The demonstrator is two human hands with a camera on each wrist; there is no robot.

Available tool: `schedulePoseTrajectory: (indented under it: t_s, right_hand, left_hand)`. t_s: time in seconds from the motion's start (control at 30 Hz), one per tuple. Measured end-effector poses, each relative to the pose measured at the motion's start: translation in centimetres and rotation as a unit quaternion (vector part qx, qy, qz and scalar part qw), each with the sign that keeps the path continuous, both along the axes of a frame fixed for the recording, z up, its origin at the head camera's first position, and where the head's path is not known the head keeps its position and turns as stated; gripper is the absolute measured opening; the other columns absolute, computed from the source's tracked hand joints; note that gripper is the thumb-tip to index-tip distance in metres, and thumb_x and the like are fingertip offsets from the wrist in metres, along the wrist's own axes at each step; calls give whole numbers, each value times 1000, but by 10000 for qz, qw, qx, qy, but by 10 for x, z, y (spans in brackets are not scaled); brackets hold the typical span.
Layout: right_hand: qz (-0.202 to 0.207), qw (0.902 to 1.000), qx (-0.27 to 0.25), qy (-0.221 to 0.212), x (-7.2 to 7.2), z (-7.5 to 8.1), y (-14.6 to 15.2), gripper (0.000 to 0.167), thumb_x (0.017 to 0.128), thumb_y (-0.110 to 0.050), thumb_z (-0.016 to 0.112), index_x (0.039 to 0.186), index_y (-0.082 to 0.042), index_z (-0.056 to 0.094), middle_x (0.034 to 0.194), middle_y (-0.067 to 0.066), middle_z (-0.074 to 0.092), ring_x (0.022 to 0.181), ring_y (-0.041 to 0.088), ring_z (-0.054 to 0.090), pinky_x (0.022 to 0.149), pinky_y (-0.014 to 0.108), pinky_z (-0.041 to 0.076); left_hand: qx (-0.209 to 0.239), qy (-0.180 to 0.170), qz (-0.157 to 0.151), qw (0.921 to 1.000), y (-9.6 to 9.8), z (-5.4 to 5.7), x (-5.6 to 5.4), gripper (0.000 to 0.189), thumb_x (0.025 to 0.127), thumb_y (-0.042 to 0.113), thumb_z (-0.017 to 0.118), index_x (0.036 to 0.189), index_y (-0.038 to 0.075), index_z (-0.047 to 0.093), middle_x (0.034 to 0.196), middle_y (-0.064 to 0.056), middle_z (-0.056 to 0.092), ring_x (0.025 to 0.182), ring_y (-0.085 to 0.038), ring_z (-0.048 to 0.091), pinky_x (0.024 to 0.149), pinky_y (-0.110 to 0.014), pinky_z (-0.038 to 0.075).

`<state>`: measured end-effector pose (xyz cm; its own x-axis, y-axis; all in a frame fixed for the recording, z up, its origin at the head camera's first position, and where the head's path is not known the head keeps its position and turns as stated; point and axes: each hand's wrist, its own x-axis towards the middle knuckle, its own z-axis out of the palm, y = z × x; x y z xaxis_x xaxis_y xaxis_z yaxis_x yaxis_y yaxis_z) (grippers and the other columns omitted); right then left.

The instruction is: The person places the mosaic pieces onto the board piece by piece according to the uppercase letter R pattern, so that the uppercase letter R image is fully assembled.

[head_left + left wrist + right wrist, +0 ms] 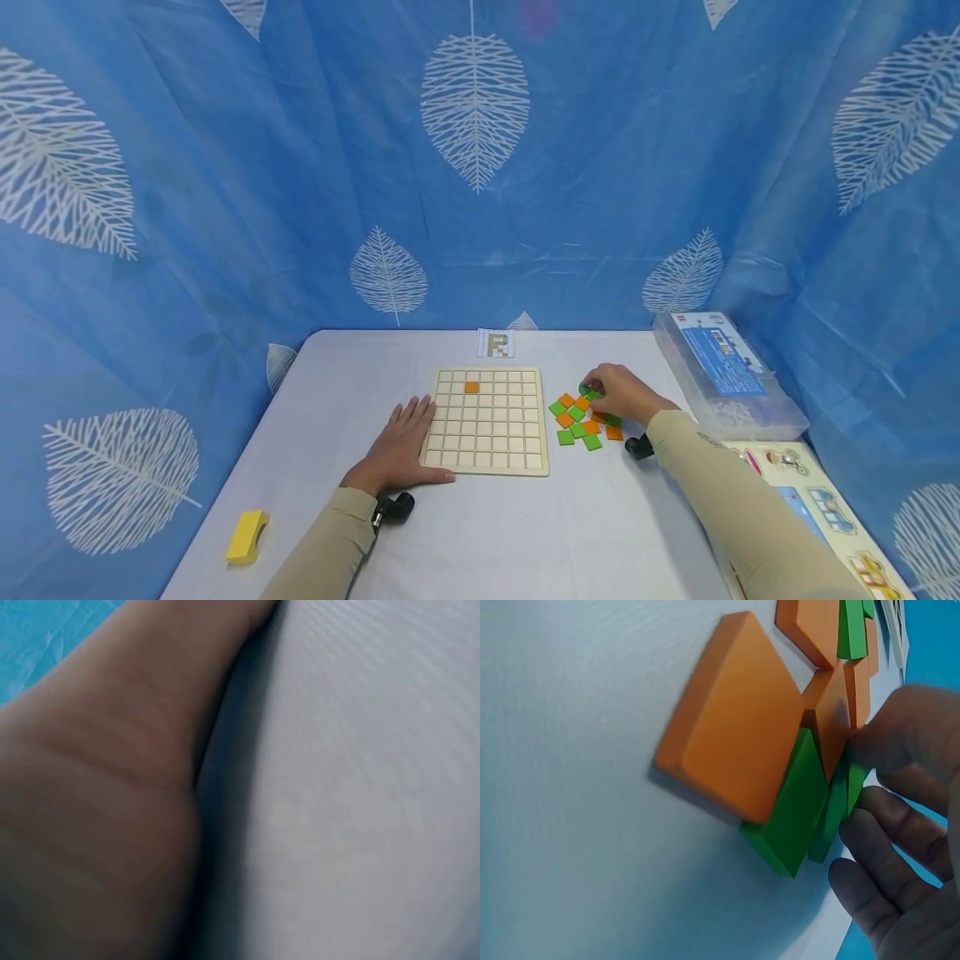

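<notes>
A wooden grid board lies on the table, with one orange square tile in its upper rows. My left hand rests at the board's left side, fingers spread along that edge and thumb by the near left corner. In the left wrist view the wrist and heel of the hand fill the left side. Over the far part of a pile of orange and green tiles, my right hand pinches a green tile between thumb and fingers. Part of the pile is hidden beneath that hand.
A small pattern card lies beyond the board. At the right stand a clear plastic box and, nearer, a picture puzzle board. A yellow arched block sits near the table's left edge. Blue curtains hang behind and at both sides.
</notes>
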<state>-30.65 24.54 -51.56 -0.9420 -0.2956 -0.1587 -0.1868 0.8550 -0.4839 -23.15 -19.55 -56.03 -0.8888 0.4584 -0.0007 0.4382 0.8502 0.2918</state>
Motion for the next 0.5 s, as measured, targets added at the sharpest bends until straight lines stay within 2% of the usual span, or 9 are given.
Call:
schedulePoseTrajectory:
  t_s: [0.27,0.5]
  right_hand:
    - [-89,9998,-138,141,0,-4,2,32,88,-5,83,118,1,73,104,7,66,96,26,62,93,47,57]
    - [-198,9973,-413,566,1,-6,5,29,87,-4,83,114,1,73,104,10,67,95,28,63,90,48,58]
  left_hand:
    - [-207,-174,-1,9996,1,4,0,139,73,90,68,167,0,20,173,-16,15,159,-32,8,126,-50,6]
    - [-198,-129,16,9997,1,2,-1,138,72,90,68,167,1,20,173,-15,16,159,-32,7,126,-50,5]
